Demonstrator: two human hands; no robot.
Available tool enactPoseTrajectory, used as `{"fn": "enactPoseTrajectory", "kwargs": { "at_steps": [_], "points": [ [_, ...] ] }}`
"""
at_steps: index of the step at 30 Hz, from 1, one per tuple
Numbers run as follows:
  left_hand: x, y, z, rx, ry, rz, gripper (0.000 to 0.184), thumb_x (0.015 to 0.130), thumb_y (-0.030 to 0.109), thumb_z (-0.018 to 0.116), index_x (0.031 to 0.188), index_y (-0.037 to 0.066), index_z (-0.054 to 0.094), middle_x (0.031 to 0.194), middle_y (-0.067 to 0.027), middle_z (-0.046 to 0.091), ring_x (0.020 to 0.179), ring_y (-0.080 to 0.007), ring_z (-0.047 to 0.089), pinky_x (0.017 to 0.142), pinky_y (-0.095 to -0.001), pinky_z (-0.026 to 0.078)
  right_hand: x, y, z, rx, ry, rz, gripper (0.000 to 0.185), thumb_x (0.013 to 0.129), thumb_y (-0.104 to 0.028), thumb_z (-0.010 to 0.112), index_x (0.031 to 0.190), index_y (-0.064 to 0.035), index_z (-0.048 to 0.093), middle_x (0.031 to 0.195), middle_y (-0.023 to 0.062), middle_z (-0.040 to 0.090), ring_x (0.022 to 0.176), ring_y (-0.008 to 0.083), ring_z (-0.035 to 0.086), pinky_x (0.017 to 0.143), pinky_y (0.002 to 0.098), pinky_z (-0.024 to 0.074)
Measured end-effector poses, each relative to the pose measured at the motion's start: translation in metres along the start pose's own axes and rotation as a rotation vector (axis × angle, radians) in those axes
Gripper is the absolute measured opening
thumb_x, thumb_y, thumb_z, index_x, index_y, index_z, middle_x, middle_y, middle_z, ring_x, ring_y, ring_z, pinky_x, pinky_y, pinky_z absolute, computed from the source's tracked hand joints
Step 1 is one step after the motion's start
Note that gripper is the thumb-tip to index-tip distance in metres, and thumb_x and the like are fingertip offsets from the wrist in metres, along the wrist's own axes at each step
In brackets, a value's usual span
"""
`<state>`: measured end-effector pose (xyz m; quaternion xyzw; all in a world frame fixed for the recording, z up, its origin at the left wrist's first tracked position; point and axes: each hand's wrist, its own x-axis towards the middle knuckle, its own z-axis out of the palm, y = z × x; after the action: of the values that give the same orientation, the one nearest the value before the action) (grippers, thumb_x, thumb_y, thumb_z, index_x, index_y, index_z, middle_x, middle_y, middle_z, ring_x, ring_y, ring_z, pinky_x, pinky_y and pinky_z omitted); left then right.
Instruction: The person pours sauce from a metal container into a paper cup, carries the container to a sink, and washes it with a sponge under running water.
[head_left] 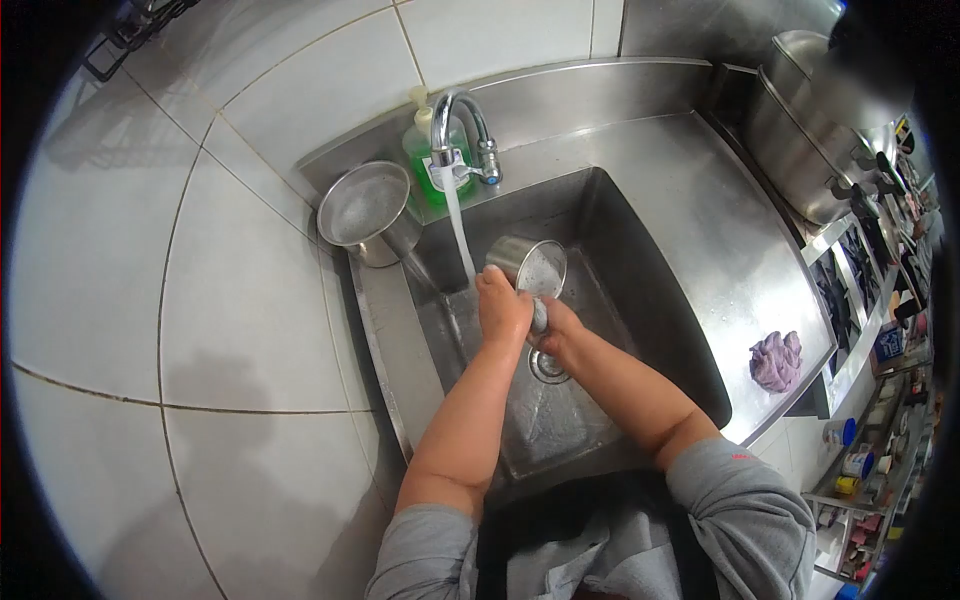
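A small stainless-steel cup point(522, 258), tilted with white suds inside, is over the sink. My left hand point(503, 308) is closed against its lower side and grips it; part of the cup is hidden behind the fingers. Close beside it, my right hand point(560, 328) has its fingers curled around a small grey rounded thing point(540, 315), perhaps a scrubber; its kind is not clear. Water runs from the chrome faucet point(443, 140) in a stream point(456, 220) that falls just left of the cup.
The steel sink point(660, 330) has a drain point(548, 366) below my hands. A metal pot with suds point(370, 205) and a green soap bottle point(425, 165) stand at the back left. A purple cloth point(776, 362) lies on the right counter, near large pots point(800, 150) by a stove.
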<state>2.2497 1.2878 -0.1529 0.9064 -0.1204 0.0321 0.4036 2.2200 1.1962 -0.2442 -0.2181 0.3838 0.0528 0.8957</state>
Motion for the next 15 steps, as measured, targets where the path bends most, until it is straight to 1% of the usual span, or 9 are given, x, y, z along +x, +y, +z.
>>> {"fn": "enactPoseTrajectory", "kwargs": {
  "at_steps": [3,5,6,8,9,10,11,13,15],
  "points": [
    [0.004,-0.004,-0.003,-0.019,0.032,0.053,0.025,0.072,0.001,0.057,0.093,0.0,0.044,0.099,-0.023,0.05,0.093,-0.0432,0.053,0.082,-0.0483,0.045,-0.015,0.005,0.015,0.004,-0.031,0.075,0.018,0.091,-0.026,0.048,0.094,-0.0095,0.056,0.079,0.0064,0.061,0.066,0.0201,0.061,0.051,0.0343,0.0516],
    [0.009,-0.009,-0.006,0.0,0.056,0.092,0.023,0.072,-0.001,0.055,0.093,0.001,0.045,0.098,-0.0227,0.051,0.092,-0.0438,0.053,0.081,-0.0486,0.045,-0.02,0.002,0.011,-0.255,-0.071,0.063,0.014,0.09,-0.022,0.051,0.094,-0.0097,0.058,0.076,0.0068,0.061,0.063,0.0201,0.061,0.05,0.0337,0.0508],
    [0.011,-0.012,-0.009,0.035,0.039,0.145,0.022,0.072,-0.001,0.055,0.093,0.002,0.047,0.097,-0.0219,0.052,0.092,-0.0438,0.054,0.08,-0.0489,0.045,-0.014,-0.007,0.004,-0.454,-0.009,-0.106,0.021,0.085,-0.02,0.058,0.101,-0.006,0.059,0.081,0.0078,0.063,0.068,0.0232,0.062,0.056,0.0365,0.0523],
    [0.011,-0.013,-0.009,0.073,0.027,0.202,0.022,0.072,-0.002,0.054,0.093,0.003,0.049,0.096,-0.0211,0.053,0.091,-0.0438,0.054,0.078,-0.0492,0.045,0.033,-0.038,-0.027,-1.214,0.055,-0.811,0.047,0.075,-0.022,0.067,0.113,0.0014,0.055,0.105,0.0167,0.065,0.097,0.0313,0.063,0.085,0.0372,0.0483],
    [0.007,-0.012,-0.001,0.052,0.077,0.234,0.021,0.072,-0.002,0.054,0.092,0.003,0.049,0.095,-0.0209,0.054,0.091,-0.0435,0.054,0.077,-0.0492,0.045,0.015,-0.058,-0.016,-1.347,0.1,-0.827,0.052,0.075,-0.023,0.067,0.119,-0.0001,0.051,0.113,0.0215,0.061,0.106,0.0334,0.06,0.09,0.0374,0.0466],
    [0.004,-0.013,0.004,0.031,0.123,0.264,0.021,0.071,-0.002,0.054,0.091,0.003,0.05,0.094,-0.0208,0.054,0.091,-0.0433,0.055,0.076,-0.0492,0.044,0.012,-0.071,-0.01,-1.573,0.198,-0.969,0.05,0.075,-0.023,0.067,0.119,-0.0052,0.05,0.113,0.0212,0.061,0.103,0.037,0.059,0.086,0.0407,0.0483],
    [0.003,-0.013,0.003,0.035,0.118,0.258,0.021,0.071,-0.002,0.054,0.091,0.003,0.05,0.094,-0.0208,0.054,0.091,-0.0433,0.055,0.076,-0.0492,0.044,-0.006,-0.082,0.01,-1.574,0.196,-0.959,0.05,0.075,-0.023,0.067,0.119,-0.0052,0.05,0.113,0.0212,0.061,0.103,0.037,0.059,0.086,0.0407,0.0483],
    [0.005,-0.011,0.0,0.051,-0.005,0.202,0.022,0.07,-0.003,0.054,0.091,0.004,0.05,0.094,-0.0197,0.054,0.09,-0.0427,0.054,0.075,-0.0493,0.044,-0.047,-0.1,0.053,-2.2,-0.036,-1.067,0.04,0.076,-0.023,0.065,0.112,-0.0088,0.052,0.111,0.0194,0.061,0.1,0.038,0.06,0.083,0.0439,0.0493],
    [0.006,-0.009,0.0,0.052,0.008,0.19,0.021,0.07,-0.003,0.054,0.089,0.004,0.05,0.092,-0.0188,0.055,0.09,-0.0423,0.054,0.075,-0.0489,0.044,-0.048,-0.102,0.055,-2.174,-0.048,-1.132,0.036,0.077,-0.022,0.065,0.109,-0.0093,0.052,0.109,0.0188,0.062,0.098,0.0389,0.06,0.081,0.0453,0.0492]
  ]
}}
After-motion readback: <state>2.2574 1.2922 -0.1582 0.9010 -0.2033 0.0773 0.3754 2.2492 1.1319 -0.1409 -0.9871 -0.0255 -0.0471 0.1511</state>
